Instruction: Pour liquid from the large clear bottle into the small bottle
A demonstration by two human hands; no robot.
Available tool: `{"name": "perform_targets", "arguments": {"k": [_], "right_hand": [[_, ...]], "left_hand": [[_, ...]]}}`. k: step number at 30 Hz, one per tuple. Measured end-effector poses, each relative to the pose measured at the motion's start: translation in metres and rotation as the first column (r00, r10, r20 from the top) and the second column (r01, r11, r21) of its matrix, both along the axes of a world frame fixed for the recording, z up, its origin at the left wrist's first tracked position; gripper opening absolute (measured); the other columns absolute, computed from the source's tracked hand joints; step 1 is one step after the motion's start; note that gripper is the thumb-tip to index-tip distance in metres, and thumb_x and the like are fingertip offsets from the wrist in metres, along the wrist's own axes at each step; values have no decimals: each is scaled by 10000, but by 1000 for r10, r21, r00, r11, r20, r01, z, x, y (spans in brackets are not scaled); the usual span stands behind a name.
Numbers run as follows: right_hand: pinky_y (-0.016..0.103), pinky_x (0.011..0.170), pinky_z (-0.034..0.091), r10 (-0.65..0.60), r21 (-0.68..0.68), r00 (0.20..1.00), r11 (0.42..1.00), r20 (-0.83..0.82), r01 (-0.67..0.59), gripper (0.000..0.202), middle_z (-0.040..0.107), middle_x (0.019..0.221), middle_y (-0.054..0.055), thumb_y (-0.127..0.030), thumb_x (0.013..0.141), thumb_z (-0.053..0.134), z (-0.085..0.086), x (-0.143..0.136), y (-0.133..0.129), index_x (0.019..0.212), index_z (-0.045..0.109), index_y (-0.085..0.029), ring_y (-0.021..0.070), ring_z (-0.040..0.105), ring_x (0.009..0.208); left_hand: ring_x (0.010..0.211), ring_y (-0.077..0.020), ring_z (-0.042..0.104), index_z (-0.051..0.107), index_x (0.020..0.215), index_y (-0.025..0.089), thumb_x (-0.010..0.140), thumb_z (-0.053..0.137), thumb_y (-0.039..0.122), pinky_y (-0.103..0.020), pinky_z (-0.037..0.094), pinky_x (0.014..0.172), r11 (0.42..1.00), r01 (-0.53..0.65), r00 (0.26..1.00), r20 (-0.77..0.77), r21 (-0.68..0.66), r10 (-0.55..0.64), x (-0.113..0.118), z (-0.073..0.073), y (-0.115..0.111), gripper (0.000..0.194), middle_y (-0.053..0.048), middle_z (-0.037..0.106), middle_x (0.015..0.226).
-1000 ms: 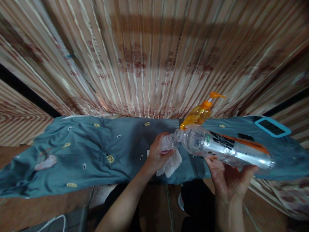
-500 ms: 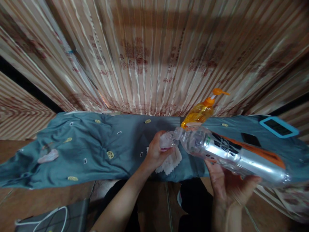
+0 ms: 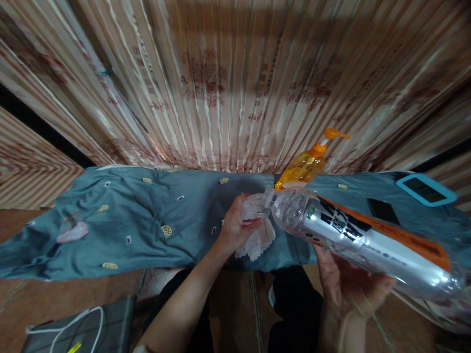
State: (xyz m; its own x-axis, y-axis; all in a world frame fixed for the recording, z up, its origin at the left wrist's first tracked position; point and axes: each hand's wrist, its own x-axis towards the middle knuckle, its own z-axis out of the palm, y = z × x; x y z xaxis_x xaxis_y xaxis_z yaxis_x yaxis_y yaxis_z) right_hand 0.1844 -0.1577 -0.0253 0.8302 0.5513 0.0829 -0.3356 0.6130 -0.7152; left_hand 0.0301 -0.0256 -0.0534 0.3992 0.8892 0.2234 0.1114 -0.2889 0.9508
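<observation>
My left hand (image 3: 237, 225) is closed around a small clear plastic bottle (image 3: 252, 206), held sideways with its mouth to the right. From beneath, my right hand (image 3: 349, 279) grips a large clear plastic bottle (image 3: 346, 228) with a silver, black and orange label. The large bottle lies tilted, its neck pointing left against the small bottle's mouth. Whether liquid passes between them I cannot make out. Under the left hand is a crumpled white tissue (image 3: 259, 242) on the teal cloth (image 3: 191, 201). Just behind the bottles stands a pump bottle (image 3: 303, 166) of yellow liquid with an orange pump.
On the cloth's right side are a black phone (image 3: 383, 211) and a light-blue framed device (image 3: 427, 189). A pinkish-white scrap (image 3: 72, 233) lies at the left. A striped curtain (image 3: 228, 98) hangs behind. A grey box (image 3: 91, 328) with a white cable is low at left.
The large bottle has turned slightly, its base swinging lower and to the right while its neck stays at the small bottle's mouth. Both hands keep their holds, with the view shifted a little.
</observation>
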Motion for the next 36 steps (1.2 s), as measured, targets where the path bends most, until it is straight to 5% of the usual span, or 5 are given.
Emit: {"name": "perform_targets", "arguments": {"k": [16,26,36], "right_hand": [[489,825,521,191,70,969,981,-159,-182,1084,335,1469,136,-498,373,858,-22,6,9,1327,437,-206,359,344,1327],[596,1069,145,146,49,976,989,-158,-140,927,414,1423,117,-505,389,841,-12,6,7,1219,546,-217,354,228,1382],[622,1061,187,110,32,985,994,-130,-106,937,422,1413,131,-511,399,830,-9,10,4,1239,531,-222,374,288,1353]], "left_hand": [[1104,-238,556,469,1190,188,723,702,306,-349,488,913,999,27,998,63,24,-28,-1,0,-1,535,-80,557,1217],[1061,-224,578,473,1197,213,743,701,361,-390,471,961,996,89,982,165,31,-93,11,-5,-6,529,-59,581,1152],[1119,-228,541,463,1194,192,746,693,302,-372,513,903,997,33,998,49,72,-37,9,2,-8,516,-87,539,1238]]}}
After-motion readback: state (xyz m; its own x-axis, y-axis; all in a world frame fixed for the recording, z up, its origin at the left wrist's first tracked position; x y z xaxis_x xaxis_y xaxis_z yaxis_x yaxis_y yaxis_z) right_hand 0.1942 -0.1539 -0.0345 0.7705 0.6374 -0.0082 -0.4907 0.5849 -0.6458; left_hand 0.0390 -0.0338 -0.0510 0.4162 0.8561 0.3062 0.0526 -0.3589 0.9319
